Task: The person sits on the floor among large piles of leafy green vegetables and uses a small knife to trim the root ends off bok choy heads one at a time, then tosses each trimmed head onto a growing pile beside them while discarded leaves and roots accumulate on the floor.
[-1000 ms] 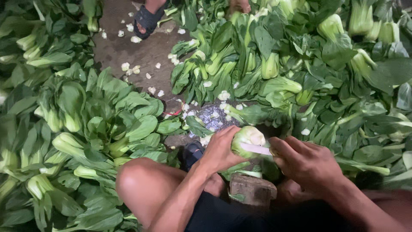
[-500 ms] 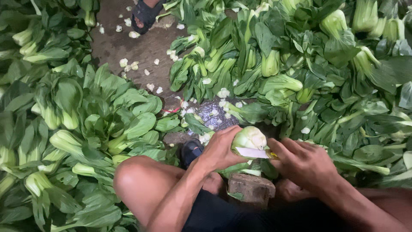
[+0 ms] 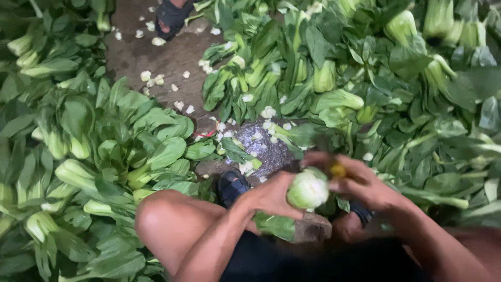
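Pale green, rounded bok choy head (image 3: 308, 189), cut base whitish and blurred, gripped in left hand (image 3: 271, 197) above the knees. Right hand (image 3: 365, 183) clenched on something small and yellow (image 3: 338, 170), touching it. Heaped glossy leafy bok choy (image 3: 104, 156) around; white trimmings (image 3: 156, 79) on wet dirt ground (image 3: 172, 57).

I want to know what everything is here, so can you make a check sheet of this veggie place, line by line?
Surface: bare brown ground, dirty and damp-looking.
Job's things: one pale green vegetable head, cut end facing the camera; a small yellowish thing beside it, too blurred to name.
Clutter: white cut scraps scattered on the ground.
Grippers: left hand holds the head; right hand touches it, blurred.
Cables: nothing seen.
Surroundings: leafy green heaps at left and at right; dark sandals on the person's feet; another person's sandalled foot at the top.
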The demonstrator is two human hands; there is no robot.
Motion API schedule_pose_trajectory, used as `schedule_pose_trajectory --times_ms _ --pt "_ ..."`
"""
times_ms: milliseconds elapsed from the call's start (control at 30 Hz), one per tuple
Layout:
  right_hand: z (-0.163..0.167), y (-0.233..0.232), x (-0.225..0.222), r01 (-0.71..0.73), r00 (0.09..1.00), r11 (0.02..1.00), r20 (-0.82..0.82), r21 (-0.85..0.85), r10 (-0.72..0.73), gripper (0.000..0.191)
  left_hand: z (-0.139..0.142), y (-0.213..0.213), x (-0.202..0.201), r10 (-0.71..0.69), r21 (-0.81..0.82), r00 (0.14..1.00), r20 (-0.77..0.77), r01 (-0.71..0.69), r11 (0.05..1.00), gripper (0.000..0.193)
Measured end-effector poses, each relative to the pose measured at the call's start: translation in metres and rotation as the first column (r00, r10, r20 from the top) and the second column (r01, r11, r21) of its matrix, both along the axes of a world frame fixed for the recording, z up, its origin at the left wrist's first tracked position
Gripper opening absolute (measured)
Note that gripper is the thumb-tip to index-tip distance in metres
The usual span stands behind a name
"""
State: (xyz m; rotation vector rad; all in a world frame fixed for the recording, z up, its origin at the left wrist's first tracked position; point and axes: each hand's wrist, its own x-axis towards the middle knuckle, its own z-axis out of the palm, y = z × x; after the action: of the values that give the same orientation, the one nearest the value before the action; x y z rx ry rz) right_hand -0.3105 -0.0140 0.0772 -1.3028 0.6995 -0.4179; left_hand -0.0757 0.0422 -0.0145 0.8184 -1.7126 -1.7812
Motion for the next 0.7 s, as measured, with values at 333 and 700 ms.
schedule_pose_trajectory --times_ms 333,700 --pt "-0.104 -0.02 -0.042 0.191 0.882 0.966 -0.401 -0.177 -0.248 0.023 -0.001 0.005 0.008 0.314 -0.356 0.924 0.22 -0.224 0.907 0.117" --pt "-0.186 -0.156 -0.071 0.081 0.504 0.69 -0.568 -0.719 -0.651 0.046 0.016 0.005 0.004 0.265 0.037 0.93 0.255 -0.283 0.958 0.057"
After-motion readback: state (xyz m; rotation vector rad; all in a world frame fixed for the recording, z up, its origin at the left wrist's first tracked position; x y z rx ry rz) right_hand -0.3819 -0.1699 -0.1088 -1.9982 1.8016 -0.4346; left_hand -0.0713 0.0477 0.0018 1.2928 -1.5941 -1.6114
